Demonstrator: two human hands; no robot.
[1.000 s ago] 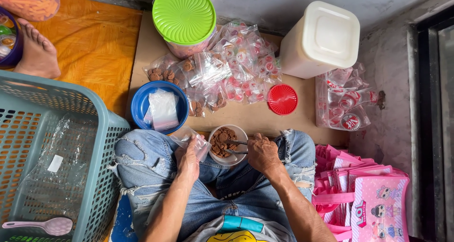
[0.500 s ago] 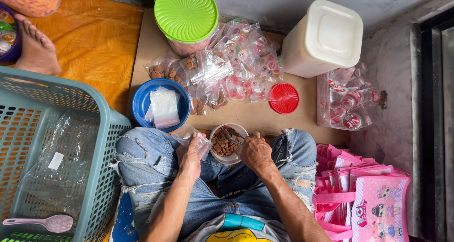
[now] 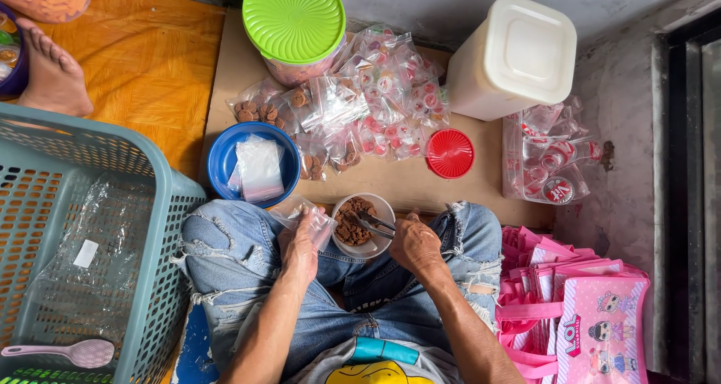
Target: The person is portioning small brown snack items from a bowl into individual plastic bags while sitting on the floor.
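Basket of teal plastic fills the far left, a pink spoon lying in its near corner. Next comes a blue bowl holding a stack of small clear bags. Just right of it, over the denim-clad knee, the left hand is closed around one small clear bag, fingers pinched together on its lower edge so the bag stands up away from the person. Beside it, between the knees, sits a small white bowl of brown snacks. Metal tongs lie across its rim, their long axis running from upper left down to the right, tips pointing left into the snacks. The right hand is curled shut on the tongs' handle end; how far the tips are spread cannot be made out. Farther right, a red lid rests on the cardboard, and pink gift bags are stacked at the far right.
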